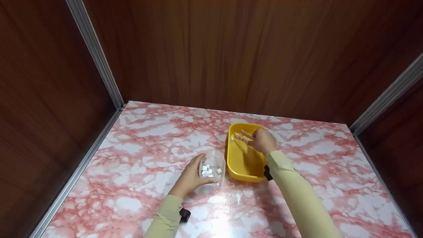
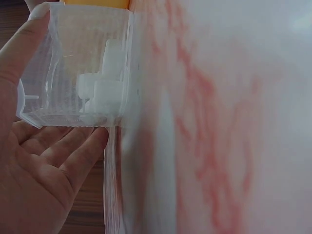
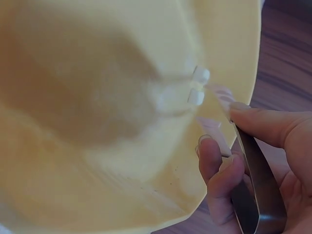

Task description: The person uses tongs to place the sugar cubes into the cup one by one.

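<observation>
My left hand (image 1: 190,180) grips a clear plastic container (image 2: 73,48), thumb on one side and fingers on the other. Several white cubes (image 1: 206,172) lie inside it, and the container stands on the table just left of a yellow tray (image 1: 238,160). Over the tray's far half, my right hand (image 1: 265,141) holds small tongs (image 3: 259,183) with dark metal arms and pale pink tips. The tips are apart with nothing between them. Close by, two small white cubes (image 3: 196,96) sit side by side on the tray floor.
The table (image 1: 142,158) has a red and white marbled top. Dark wood-grain panels (image 1: 214,59) rise at the back and both sides, with grey metal strips (image 1: 99,56) at the corners.
</observation>
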A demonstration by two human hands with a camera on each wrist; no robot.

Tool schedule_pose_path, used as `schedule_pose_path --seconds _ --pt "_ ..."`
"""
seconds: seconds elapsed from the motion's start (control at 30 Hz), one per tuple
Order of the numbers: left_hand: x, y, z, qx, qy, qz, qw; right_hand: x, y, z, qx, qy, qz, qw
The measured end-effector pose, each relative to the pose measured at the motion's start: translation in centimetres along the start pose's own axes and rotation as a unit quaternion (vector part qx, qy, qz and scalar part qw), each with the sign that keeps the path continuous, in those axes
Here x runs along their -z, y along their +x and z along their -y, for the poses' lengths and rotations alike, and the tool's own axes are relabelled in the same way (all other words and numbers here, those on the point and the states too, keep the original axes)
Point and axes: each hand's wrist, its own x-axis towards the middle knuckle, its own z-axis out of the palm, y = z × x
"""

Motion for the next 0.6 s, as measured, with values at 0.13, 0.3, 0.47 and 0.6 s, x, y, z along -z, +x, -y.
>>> schedule_pose_path --seconds 0.13,0.3,0.47,0.6 --pt "0.02 -0.04 0.02 0.001 -0.001 0.0 1.0 -0.25 0.08 0.31 -0.009 -0.005 -0.007 0.9999" --pt "0.01 -0.07 -0.15 -0.004 -0.006 -0.003 1.0 -0.24 0.09 0.46 -0.008 -0.009 -0.02 0.9997" --pt "0.01 -0.09 -0.14 -0.003 -0.005 -0.003 1.0 -0.33 0.22 0.6 -0.009 -0.011 -0.016 0.9998" --pt "-0.08 -0.08 0.0 -0.004 -0.006 0.0 1.0 -0.65 0.33 0.55 -0.017 -0.016 -0.012 0.9996"
